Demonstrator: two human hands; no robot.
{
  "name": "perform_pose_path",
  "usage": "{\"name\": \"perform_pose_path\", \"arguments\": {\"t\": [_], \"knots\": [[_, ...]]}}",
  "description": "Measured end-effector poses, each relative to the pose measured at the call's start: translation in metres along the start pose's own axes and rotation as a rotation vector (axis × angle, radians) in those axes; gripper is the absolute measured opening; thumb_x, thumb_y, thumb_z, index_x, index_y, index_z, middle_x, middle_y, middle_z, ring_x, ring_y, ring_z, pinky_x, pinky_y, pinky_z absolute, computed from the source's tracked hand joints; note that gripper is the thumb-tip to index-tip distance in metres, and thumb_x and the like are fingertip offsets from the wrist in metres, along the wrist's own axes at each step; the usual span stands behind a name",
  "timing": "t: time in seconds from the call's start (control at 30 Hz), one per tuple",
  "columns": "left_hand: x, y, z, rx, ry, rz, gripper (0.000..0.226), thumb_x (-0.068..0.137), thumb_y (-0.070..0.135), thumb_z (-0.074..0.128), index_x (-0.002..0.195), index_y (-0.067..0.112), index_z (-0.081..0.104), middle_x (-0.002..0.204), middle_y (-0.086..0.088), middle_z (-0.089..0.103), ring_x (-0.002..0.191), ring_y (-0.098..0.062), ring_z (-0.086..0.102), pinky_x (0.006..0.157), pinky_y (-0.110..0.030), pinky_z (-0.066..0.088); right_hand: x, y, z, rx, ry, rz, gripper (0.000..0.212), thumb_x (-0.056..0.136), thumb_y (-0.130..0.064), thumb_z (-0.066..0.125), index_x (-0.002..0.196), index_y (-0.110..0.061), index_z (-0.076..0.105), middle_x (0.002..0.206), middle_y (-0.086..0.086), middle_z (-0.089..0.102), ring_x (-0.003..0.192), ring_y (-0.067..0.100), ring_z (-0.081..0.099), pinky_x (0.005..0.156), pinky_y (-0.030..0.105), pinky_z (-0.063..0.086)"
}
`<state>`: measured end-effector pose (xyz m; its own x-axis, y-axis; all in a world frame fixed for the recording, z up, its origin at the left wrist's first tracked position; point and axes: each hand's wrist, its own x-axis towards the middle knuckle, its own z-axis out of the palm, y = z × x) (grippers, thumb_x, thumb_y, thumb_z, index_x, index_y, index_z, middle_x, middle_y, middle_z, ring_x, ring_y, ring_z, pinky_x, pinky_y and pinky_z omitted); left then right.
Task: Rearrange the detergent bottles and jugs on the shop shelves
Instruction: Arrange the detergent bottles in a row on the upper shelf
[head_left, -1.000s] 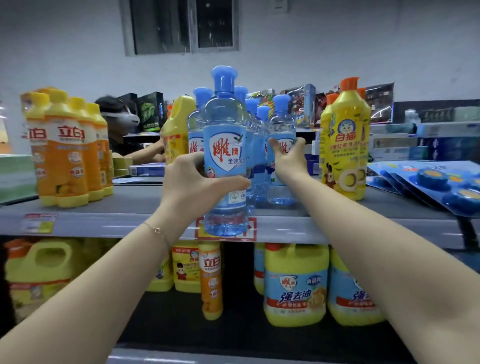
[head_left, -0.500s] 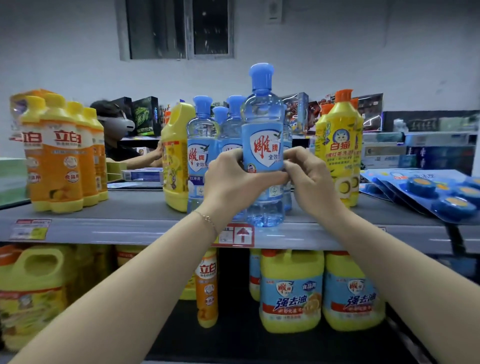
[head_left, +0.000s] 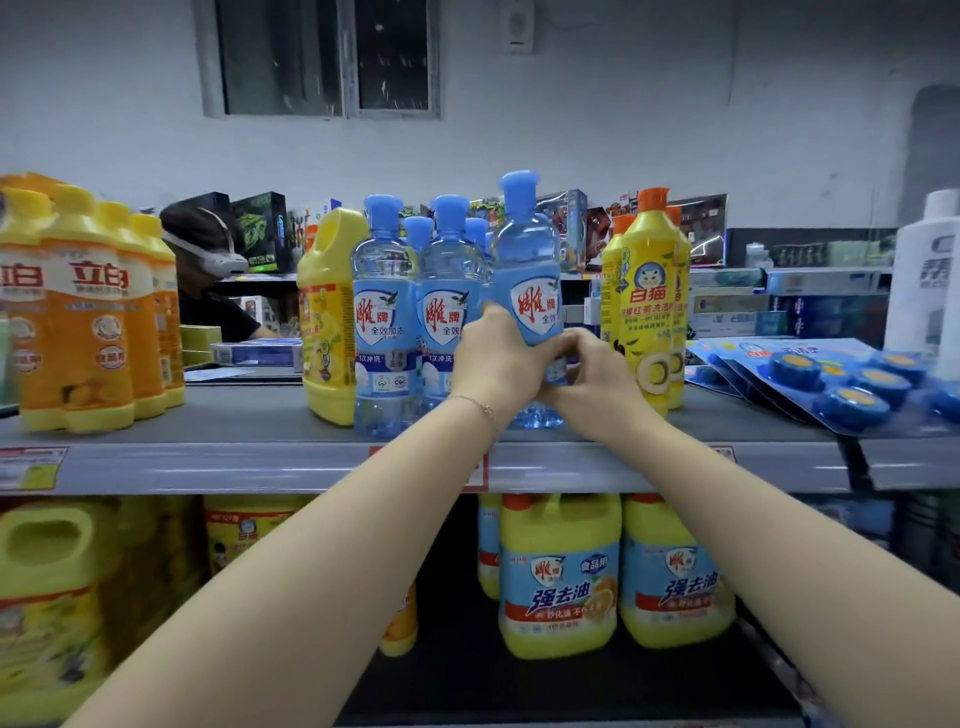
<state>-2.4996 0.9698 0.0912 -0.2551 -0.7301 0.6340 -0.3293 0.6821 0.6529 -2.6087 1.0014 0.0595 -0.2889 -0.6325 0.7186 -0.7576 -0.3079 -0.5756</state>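
A clear blue detergent bottle (head_left: 527, 270) with a blue cap stands at the front of the top shelf (head_left: 208, 462). My left hand (head_left: 496, 358) wraps its lower body from the left, and my right hand (head_left: 592, 374) grips it from the right, fingers meeting over the label. To its left stand two matching blue bottles (head_left: 382, 322), with more behind them. A yellow jug (head_left: 327, 312) stands left of those. Yellow bottles with orange caps (head_left: 649, 291) stand just right of my hands.
Orange bottles (head_left: 88, 312) fill the shelf's left end. Blue blister packs (head_left: 831, 379) lie at the right, beside a white bottle (head_left: 924, 270). Yellow jugs (head_left: 561, 571) line the lower shelf. A person wearing a headset (head_left: 208, 260) is behind the shelf.
The blue bottle has moved right along the shelf front, from left of the blue group to its right end. My right hand came off the rear bottles and closed on it.
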Motion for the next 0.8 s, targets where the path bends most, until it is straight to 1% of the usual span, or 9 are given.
{"name": "perform_pose_path", "arguments": {"t": [0.1, 0.17, 0.23, 0.33, 0.43, 0.53, 0.6, 0.67, 0.8], "knots": [[-0.007, -0.005, -0.001, 0.146, -0.042, 0.069, 0.05, 0.085, 0.032, 0.069, 0.116, 0.001, 0.045, 0.105, -0.013, 0.062, 0.09, -0.027, 0.063, 0.067, -0.029, 0.047, 0.0, 0.006, 0.011, -0.052, -0.005, 0.005, 0.031, 0.075, -0.01, 0.073, 0.101, -0.006, 0.057, 0.09, -0.003, 0.062, 0.081, 0.015, 0.058, 0.067, 0.022, 0.046], [-0.012, -0.007, -0.002, 0.254, -0.045, 0.146, 0.036, 0.088, 0.02, 0.064, 0.109, 0.001, 0.043, 0.102, -0.015, 0.059, 0.093, -0.031, 0.062, 0.067, -0.029, 0.044, 0.001, 0.008, 0.014, -0.064, 0.006, 0.016, 0.024, 0.079, -0.009, 0.066, 0.102, -0.007, 0.057, 0.089, -0.001, 0.062, 0.082, 0.019, 0.059, 0.068, 0.027, 0.047], [-0.016, -0.007, -0.004, 0.32, -0.047, 0.205, 0.025, 0.089, 0.014, 0.06, 0.097, 0.007, 0.037, 0.09, -0.01, 0.051, 0.084, -0.028, 0.055, 0.064, -0.028, 0.037, 0.001, 0.008, 0.015, -0.086, 0.017, 0.03, 0.026, 0.081, -0.012, 0.065, 0.106, -0.006, 0.058, 0.094, 0.003, 0.064, 0.085, 0.021, 0.06, 0.073, 0.032, 0.049], [-0.017, -0.01, -0.01, 0.319, -0.03, 0.231, 0.023, 0.088, 0.012, 0.057, 0.091, 0.009, 0.034, 0.086, -0.007, 0.047, 0.077, -0.024, 0.045, 0.064, -0.029, 0.034, 0.0, 0.006, 0.014, -0.105, 0.002, 0.035, 0.032, 0.08, -0.019, 0.069, 0.107, -0.008, 0.057, 0.093, 0.0, 0.061, 0.082, 0.018, 0.057, 0.07, 0.028, 0.042], [-0.018, -0.015, -0.015, 0.334, -0.004, 0.291, 0.018, 0.088, 0.014, 0.056, 0.101, 0.006, 0.046, 0.092, -0.008, 0.054, 0.081, -0.023, 0.047, 0.068, -0.03, 0.037, 0.0, 0.002, 0.012, -0.121, -0.108, 0.091, 0.043, 0.082, -0.026, 0.069, 0.118, -0.01, 0.051, 0.102, 0.001, 0.061, 0.088, 0.018, 0.057, 0.075, 0.031, 0.046], [-0.024, -0.018, -0.018, 0.294, 0.007, 0.367, 0.019, 0.088, 0.016, 0.057, 0.103, 0.004, 0.052, 0.095, -0.011, 0.062, 0.085, -0.026, 0.055, 0.075, -0.034, 0.047, -0.004, -0.006, 0.013, -0.409, -0.111, 0.113, 0.048, 0.086, -0.034, 0.061, 0.122, -0.009, 0.041, 0.113, 0.009, 0.055, 0.092, 0.028, 0.056, 0.072, 0.036, 0.046], [-0.026, -0.022, -0.024, 0.257, 0.055, 0.402, 0.018, 0.088, 0.019, 0.057, 0.1, 0.005, 0.055, 0.09, -0.009, 0.063, 0.082, -0.025, 0.056, 0.076, -0.035, 0.048, -0.011, -0.016, 0.012, -0.579, 0.102, -0.032, 0.047, 0.086, -0.036, 0.06, 0.117, -0.006, 0.041, 0.111, 0.012, 0.052, 0.093, 0.032, 0.055, 0.065, 0.035, 0.042], [-0.027, -0.03, -0.035, 0.22, 0.115, 0.431, 0.017, 0.088, 0.023, 0.058, 0.096, 0.007, 0.057, 0.083, -0.006, 0.062, 0.077, -0.024, 0.057, 0.073, -0.037, 0.049, -0.019, -0.029, 0.014, -0.551, 0.236, -0.251, 0.033, 0.085, -0.03, 0.059, 0.105, -0.006, 0.047, 0.099, 0.01, 0.055, 0.085, 0.029, 0.055, 0.06, 0.032, 0.039], [-0.029, -0.05, -0.069, 0.273, 0.219, 0.446, 0.017, 0.086, 0.03, 0.057, 0.092, 0.014, 0.058, 0.082, 0.001, 0.061, 0.074, -0.024, 0.058, 0.065, -0.034, 0.049, -0.034, -0.063, 0.034, -0.47, 0.088, -0.471, 0.024, 0.077, -0.024, 0.059, 0.093, -0.007, 0.054, 0.087, 0.007, 0.056, 0.072, 0.028, 0.055, 0.056, 0.029, 0.038]]}}
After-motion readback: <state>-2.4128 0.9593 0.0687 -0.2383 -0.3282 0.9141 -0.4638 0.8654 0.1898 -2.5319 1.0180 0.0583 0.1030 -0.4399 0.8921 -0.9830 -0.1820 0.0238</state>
